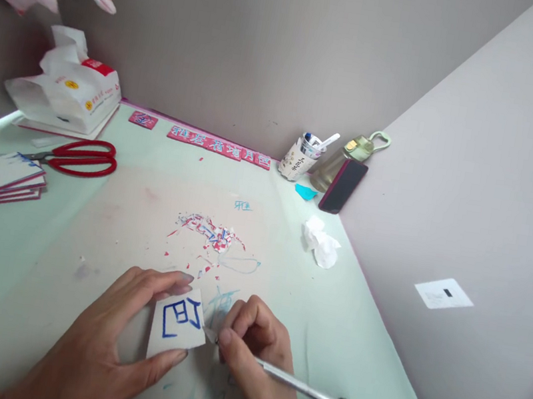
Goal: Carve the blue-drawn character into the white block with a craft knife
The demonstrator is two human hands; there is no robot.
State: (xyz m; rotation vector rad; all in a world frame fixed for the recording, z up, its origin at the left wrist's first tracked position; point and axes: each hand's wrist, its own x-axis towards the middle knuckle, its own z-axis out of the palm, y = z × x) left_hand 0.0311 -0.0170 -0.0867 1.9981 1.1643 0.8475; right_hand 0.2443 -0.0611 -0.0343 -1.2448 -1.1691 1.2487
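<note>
From the head camera, your left hand (107,343) pins a small white square card marked with blue pen strokes (177,324) flat against the pale green desk top (10,253), thumb on its lower edge and fingertips along its top edge. Your right hand (255,353) is clenched around a slim silver metal craft knife (288,380), gripped like a pen, with the tip touching the card's right edge. The card lies near the front of the desk, between your two hands.

Just beyond the card sits a scatter of red, white and blue paper shavings (210,234). Far to the left lie red-handled scissors (76,156), with a stack of white, red-edged cards (4,178) in front of them and a white tissue pack (73,95) behind. Along the back wall runs a strip of red cut-out characters (219,145). In the right corner stand a paper cup holding pens (301,158), a clear bottle (341,161) and a dark phone (343,185) leaning against it, with a crumpled white tissue (320,242) nearer to you.
</note>
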